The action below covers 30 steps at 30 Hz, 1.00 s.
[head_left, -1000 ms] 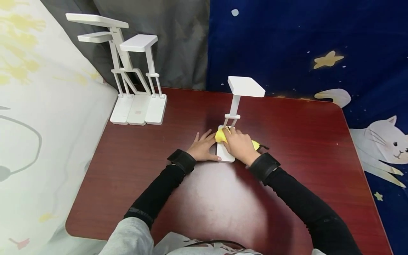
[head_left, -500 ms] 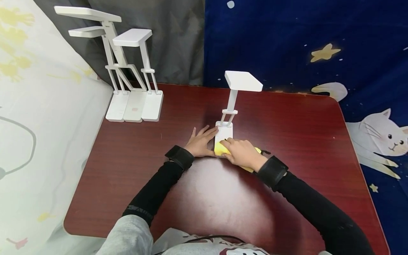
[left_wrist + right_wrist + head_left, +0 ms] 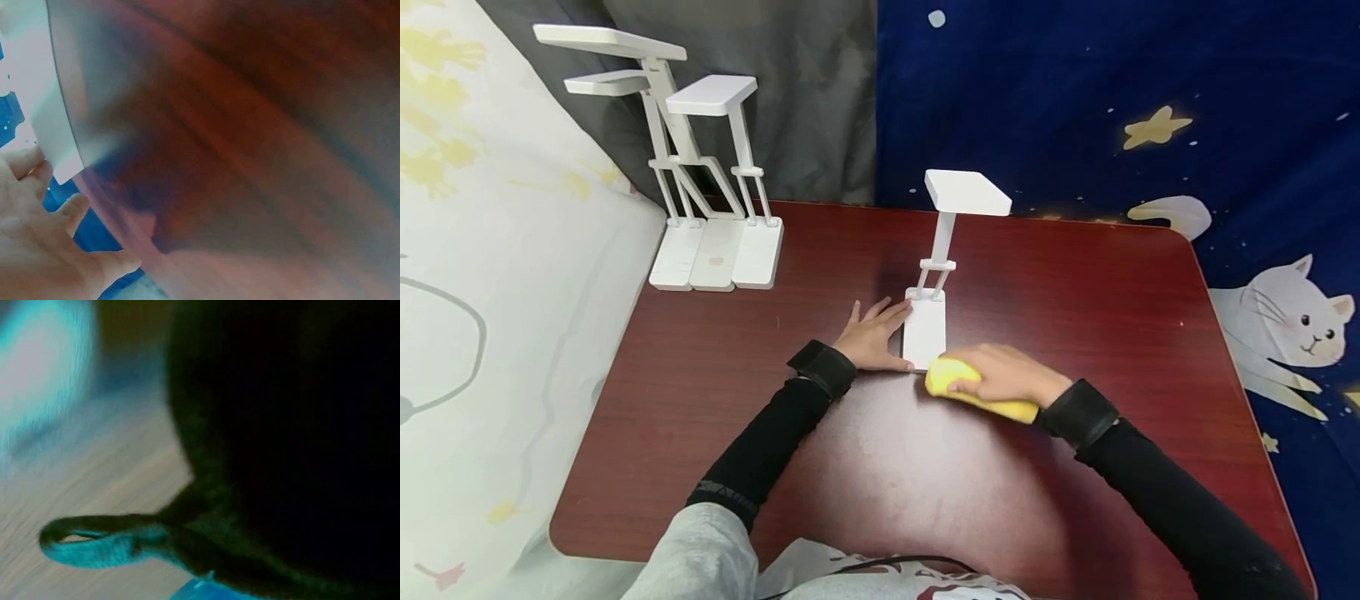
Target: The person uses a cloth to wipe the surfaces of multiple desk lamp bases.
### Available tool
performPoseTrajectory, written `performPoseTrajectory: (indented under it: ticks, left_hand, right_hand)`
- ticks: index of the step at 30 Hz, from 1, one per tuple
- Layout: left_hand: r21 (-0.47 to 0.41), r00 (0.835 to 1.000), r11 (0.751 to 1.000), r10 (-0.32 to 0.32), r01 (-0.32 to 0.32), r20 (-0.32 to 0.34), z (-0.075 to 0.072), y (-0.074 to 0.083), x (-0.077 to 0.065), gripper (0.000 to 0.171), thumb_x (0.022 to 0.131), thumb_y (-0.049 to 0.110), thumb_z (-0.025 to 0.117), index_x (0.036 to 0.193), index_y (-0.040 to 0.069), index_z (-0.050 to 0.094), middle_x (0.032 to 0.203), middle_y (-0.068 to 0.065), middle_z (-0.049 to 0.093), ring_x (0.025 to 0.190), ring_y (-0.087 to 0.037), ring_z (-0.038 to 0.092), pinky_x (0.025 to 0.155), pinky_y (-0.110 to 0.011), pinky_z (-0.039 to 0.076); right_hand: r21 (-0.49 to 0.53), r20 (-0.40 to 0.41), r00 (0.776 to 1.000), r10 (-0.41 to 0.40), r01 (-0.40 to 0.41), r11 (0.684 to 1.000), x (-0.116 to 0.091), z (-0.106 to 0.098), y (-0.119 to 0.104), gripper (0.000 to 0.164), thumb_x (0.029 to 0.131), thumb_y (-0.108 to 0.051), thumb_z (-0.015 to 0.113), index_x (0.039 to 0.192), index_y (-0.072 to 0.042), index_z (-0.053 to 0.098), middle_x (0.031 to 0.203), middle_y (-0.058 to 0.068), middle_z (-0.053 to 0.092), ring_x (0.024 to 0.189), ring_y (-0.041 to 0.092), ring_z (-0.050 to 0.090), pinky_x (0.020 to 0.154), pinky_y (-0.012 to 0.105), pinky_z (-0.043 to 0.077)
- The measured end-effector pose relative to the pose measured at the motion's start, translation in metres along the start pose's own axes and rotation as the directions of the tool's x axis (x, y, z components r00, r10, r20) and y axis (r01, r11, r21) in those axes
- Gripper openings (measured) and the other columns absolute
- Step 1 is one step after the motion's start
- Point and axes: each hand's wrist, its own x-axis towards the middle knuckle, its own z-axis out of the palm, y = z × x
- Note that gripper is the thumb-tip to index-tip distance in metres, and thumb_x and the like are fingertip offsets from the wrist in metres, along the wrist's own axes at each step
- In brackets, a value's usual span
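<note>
A white desk lamp (image 3: 925,329) with a flat head stands on the table, its rectangular base toward the person. My left hand (image 3: 871,340) rests at the left side of this base, fingers spread and straight, with fingertips and thumb at its edge. In the left wrist view the same hand (image 3: 44,231) lies beside a white lamp part (image 3: 50,94). My right hand (image 3: 1003,375) grips a yellow cloth (image 3: 951,379) just right of the base's near corner. A hanging loop (image 3: 103,547) on the cloth shows in the right wrist view, where a large dark shape covers much of the frame.
Several white lamp bases and heads form a group (image 3: 715,254) at the table's back left corner. The dark red table (image 3: 1075,283) has a grey curtain (image 3: 805,108) and a blue printed curtain (image 3: 1045,92) behind it. A white printed cloth (image 3: 527,333) hangs at the left.
My right hand with the yellow cloth has moved from the upper base down toward the person, then off it to the right. My left hand has stayed at the base's left edge.
</note>
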Motion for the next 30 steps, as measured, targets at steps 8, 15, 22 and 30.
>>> performPoseTrajectory:
  ticks: [8,15,22,30]
  left_hand:
    - [0.108,0.996,0.994,-0.008,0.018,-0.087,0.007,0.002,-0.002,0.095,0.064,0.068,0.064,0.142,0.024,0.031,0.147,0.008,0.034,0.141,-0.017,0.023,0.11,-0.063,0.006]
    - [0.12,0.994,0.993,-0.002,0.015,-0.109,0.002,0.004,0.001,0.097,0.063,0.066,0.066,0.142,0.023,0.031,0.147,0.008,0.034,0.14,-0.017,0.024,0.109,-0.064,0.008]
    - [0.129,0.995,0.992,0.003,0.011,-0.104,-0.002,0.006,0.002,0.096,0.063,0.066,0.066,0.142,0.024,0.031,0.147,0.009,0.033,0.14,-0.016,0.024,0.109,-0.064,0.008]
    - [0.111,0.997,0.994,-0.001,0.01,-0.079,-0.001,0.005,0.003,0.096,0.064,0.065,0.066,0.142,0.023,0.03,0.149,0.008,0.03,0.141,-0.016,0.023,0.108,-0.065,0.007]
  right_hand:
    - [-0.118,-0.281,0.887,0.366,-0.411,0.904,0.04,-0.017,0.052,0.054,0.086,-0.043,0.053,0.129,-0.012,0.043,0.108,0.014,0.06,0.082,0.029,0.06,0.059,0.045,0.048]
    - [-0.169,-0.278,0.868,0.412,-0.466,0.868,0.068,-0.012,0.056,0.055,0.085,-0.04,0.053,0.129,-0.009,0.044,0.112,0.019,0.059,0.09,0.036,0.062,0.065,0.054,0.049]
    - [-0.212,-0.263,0.898,0.354,-0.412,0.886,0.057,-0.007,0.043,0.053,0.083,-0.038,0.057,0.127,-0.011,0.048,0.108,0.017,0.061,0.084,0.034,0.063,0.062,0.05,0.049]
    - [-0.295,-0.234,0.954,0.186,-0.252,0.922,0.028,0.011,0.03,0.047,0.082,-0.038,0.061,0.122,-0.015,0.052,0.104,0.01,0.063,0.079,0.027,0.064,0.06,0.044,0.05]
